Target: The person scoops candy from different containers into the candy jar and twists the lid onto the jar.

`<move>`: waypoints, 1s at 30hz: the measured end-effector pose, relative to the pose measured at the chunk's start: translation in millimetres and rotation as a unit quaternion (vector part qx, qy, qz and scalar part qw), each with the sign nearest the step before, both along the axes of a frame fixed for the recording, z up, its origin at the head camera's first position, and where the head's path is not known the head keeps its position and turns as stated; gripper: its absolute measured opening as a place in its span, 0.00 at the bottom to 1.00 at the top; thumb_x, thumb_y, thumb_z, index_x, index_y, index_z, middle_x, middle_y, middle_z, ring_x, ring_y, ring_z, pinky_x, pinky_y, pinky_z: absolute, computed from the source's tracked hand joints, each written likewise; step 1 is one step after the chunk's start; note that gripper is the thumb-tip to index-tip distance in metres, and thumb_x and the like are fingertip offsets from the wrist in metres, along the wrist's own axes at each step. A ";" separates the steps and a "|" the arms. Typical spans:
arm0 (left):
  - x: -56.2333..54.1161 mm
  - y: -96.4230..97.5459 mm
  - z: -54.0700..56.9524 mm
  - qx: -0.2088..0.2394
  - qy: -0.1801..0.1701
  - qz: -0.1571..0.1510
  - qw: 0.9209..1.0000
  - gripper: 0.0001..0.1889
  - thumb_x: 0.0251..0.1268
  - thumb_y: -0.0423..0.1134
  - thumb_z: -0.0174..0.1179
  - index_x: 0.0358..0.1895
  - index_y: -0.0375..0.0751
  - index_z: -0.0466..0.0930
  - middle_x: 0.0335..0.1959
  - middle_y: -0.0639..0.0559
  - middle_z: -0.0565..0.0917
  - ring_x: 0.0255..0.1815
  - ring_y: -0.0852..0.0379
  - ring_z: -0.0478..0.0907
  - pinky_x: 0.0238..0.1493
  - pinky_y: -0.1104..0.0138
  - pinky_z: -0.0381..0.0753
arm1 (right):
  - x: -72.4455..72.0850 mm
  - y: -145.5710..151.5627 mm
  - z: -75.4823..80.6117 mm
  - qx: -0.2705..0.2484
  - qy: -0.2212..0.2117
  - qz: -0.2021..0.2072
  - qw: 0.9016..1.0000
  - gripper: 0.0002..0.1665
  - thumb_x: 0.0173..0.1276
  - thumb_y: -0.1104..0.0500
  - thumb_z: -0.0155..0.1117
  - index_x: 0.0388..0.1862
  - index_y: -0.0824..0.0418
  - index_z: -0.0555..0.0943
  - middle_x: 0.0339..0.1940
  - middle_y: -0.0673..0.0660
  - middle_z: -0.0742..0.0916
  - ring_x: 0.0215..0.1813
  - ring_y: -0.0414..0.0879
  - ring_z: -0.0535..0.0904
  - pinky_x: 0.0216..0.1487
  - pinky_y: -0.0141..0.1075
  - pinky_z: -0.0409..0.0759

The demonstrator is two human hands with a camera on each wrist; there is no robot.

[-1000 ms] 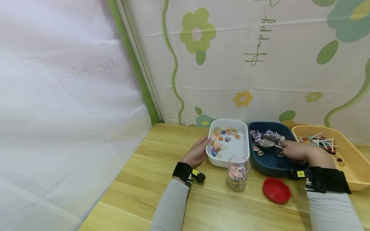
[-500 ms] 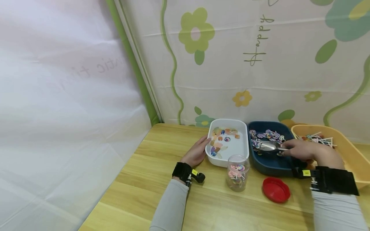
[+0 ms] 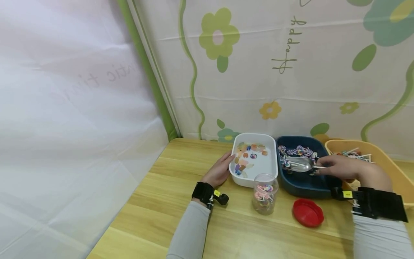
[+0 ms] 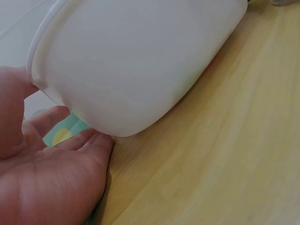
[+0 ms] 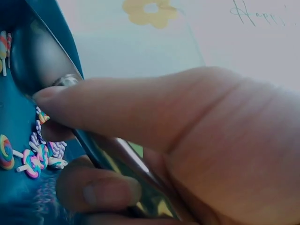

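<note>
My right hand [image 3: 343, 168] grips the handle of a metal scoop [image 3: 301, 164] inside the dark blue tray [image 3: 297, 191]. In the right wrist view, the thumb lies along the scoop handle [image 5: 136, 159] and the fingers curl round it. The scoop's bowl is among small swirl lollipops [image 3: 302, 151]. My left hand [image 3: 220, 170] holds the left side of a white tray [image 3: 253, 182]; in the left wrist view, the thumb is at the rim and the fingers touch the outer wall [image 4: 122, 70]. Small colourful candies [image 3: 253, 155] lie in the white tray.
In front of the trays stands a clear jar [image 3: 265, 196] partly filled with lollipops. A red lid [image 3: 308, 213] lies to its right. A yellow tray [image 3: 396, 180] with stick lollipops [image 3: 357, 154] is at the far right. A patterned curtain [image 3: 239, 90] hangs behind the wooden table [image 3: 168, 201].
My right hand has shifted right within reach of the blue tray, and the scoop has turned and moved slightly lower among the lollipops. My left hand stays at the white tray.
</note>
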State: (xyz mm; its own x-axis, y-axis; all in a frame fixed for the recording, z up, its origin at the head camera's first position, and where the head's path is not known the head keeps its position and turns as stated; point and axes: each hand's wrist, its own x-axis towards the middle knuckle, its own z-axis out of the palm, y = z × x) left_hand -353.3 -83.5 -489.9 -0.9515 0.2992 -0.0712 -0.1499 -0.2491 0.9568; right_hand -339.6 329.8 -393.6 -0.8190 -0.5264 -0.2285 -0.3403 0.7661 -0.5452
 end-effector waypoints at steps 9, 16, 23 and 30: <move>2.6 0.3 0.5 -0.003 -0.001 0.002 1.000 0.29 0.85 0.47 0.47 0.83 0.48 0.54 0.82 0.46 0.57 0.81 0.51 0.57 0.80 0.57 0.57 | -6.2 -2.0 -2.3 0.017 0.048 -0.005 0.999 0.16 0.74 0.58 0.63 0.51 0.70 0.80 0.48 0.68 0.83 0.49 0.60 0.77 0.50 0.55 0.80; 2.7 1.3 1.5 -0.007 -0.001 0.006 1.000 0.28 0.85 0.47 0.47 0.82 0.49 0.57 0.82 0.46 0.58 0.80 0.51 0.57 0.79 0.58 0.57 | -7.3 10.0 -8.1 -0.037 0.036 -0.001 0.999 0.12 0.79 0.54 0.58 0.49 0.62 0.80 0.43 0.57 0.81 0.44 0.51 0.75 0.40 0.38 0.76; 2.4 2.2 2.0 -0.009 -0.002 0.008 1.000 0.29 0.84 0.47 0.48 0.82 0.49 0.56 0.82 0.47 0.58 0.81 0.52 0.56 0.80 0.58 0.56 | 8.2 14.3 6.9 -0.077 0.043 -0.028 0.996 0.13 0.81 0.50 0.57 0.53 0.57 0.79 0.38 0.55 0.80 0.32 0.46 0.73 0.28 0.34 0.72; 1.6 1.9 0.3 -0.008 -0.007 0.015 1.000 0.29 0.84 0.47 0.48 0.82 0.49 0.57 0.81 0.48 0.59 0.80 0.52 0.57 0.80 0.59 0.56 | 28.4 7.7 30.2 -0.125 0.083 -0.016 0.989 0.07 0.83 0.53 0.54 0.48 0.53 0.77 0.24 0.49 0.73 0.18 0.41 0.65 0.18 0.36 0.67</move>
